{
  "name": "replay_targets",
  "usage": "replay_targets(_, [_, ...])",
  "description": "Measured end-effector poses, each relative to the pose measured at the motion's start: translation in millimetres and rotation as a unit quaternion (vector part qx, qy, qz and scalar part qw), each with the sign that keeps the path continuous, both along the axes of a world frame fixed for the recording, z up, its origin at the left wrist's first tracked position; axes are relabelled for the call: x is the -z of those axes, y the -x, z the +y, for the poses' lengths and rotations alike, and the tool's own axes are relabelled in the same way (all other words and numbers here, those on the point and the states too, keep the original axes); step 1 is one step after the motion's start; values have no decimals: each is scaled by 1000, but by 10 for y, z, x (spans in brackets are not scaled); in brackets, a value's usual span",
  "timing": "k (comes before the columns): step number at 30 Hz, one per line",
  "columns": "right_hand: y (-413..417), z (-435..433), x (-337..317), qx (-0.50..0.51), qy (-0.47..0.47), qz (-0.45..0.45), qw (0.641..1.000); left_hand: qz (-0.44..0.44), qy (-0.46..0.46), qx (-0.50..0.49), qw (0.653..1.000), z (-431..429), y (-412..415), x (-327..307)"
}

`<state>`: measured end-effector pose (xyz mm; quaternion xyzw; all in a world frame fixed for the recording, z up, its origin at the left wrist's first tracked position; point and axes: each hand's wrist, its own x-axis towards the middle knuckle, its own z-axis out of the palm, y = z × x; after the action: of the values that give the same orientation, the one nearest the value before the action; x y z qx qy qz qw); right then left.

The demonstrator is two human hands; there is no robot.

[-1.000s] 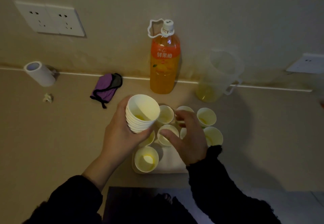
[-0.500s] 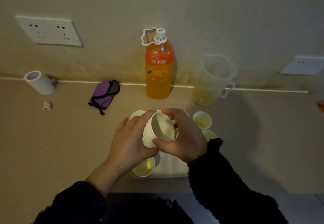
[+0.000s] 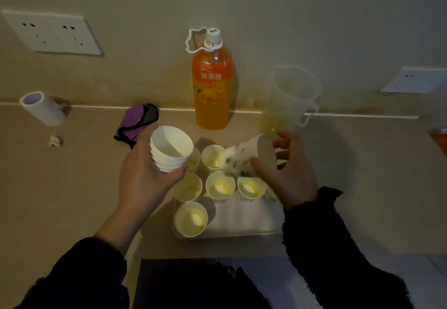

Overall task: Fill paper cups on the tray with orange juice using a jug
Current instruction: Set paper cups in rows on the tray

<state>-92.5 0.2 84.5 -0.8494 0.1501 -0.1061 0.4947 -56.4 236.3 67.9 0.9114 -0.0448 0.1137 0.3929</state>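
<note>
We grip cup stack (image 3: 169, 150) in left hand (image 3: 147, 180); right hand (image 3: 292, 178) now holds one cup (image 3: 238, 161), pulled off stack; free tray (image 3: 242, 219) space under right wrist.

The tray (image 3: 244, 221) has bare room on its near right part. The cups (image 3: 220, 186) crowd its back rows, and a lone cup (image 3: 191, 219) stands at the near left corner. The left hand (image 3: 145, 180) with a stack of cups (image 3: 169, 150) and the right hand (image 3: 295, 180) with a tipped cup (image 3: 244, 161) hang over the back rows. Behind, the bottle (image 3: 212, 95) and the jug (image 3: 289, 105) stand by the wall (image 3: 242, 6) with a gap between them. The counter (image 3: 72, 187) is bare left of the tray.
</note>
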Motion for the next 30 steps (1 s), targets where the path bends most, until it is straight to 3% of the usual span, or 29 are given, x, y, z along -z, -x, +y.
replay_targets(5, [313, 11, 352, -112, 172, 115, 972, 5, 50, -37, 998, 5, -41, -10])
replay_targets(9, [542, 159, 700, -167, 302, 83, 935, 0, 63, -45, 997, -22, -41, -21])
replay_targets(13, [603, 250, 1039, -193, 238, 102, 946, 1, 68, -44, 997, -4, -25, -7])
replay_targets(30, [418, 521, 1236, -210, 259, 158, 929, 18, 58, -69, 996, 164, 8, 39])
